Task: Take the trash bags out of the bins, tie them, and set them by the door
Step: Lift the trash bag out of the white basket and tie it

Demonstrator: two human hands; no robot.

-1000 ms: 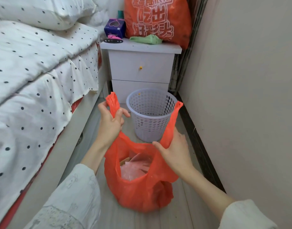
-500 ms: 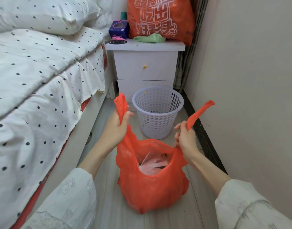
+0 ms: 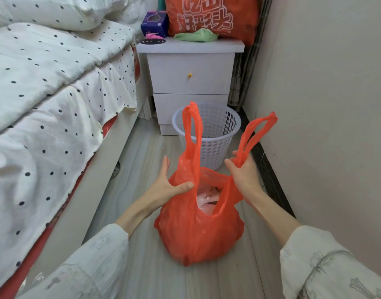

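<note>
An orange-red trash bag [image 3: 198,234] stands on the floor between my arms, its mouth open with pale plastic rubbish inside. Its two handle loops stick up. My left hand [image 3: 167,183] lies against the bag's left side below the left loop, fingers straight and thumb pressing the plastic. My right hand [image 3: 242,172] grips the base of the right handle loop. Just behind the bag stands a white perforated bin [image 3: 215,134] with no bag in it.
A bed with a polka-dot cover [image 3: 51,100] fills the left side. A white nightstand [image 3: 190,78] stands behind the bin, carrying a big orange bag [image 3: 213,16], a green cloth and a purple box. A wall [image 3: 327,104] closes off the right; the floor strip is narrow.
My left hand has let go of the left handle and dropped lower, opening against the bag's side. The left loop now stands free. My right hand still holds the right handle.
</note>
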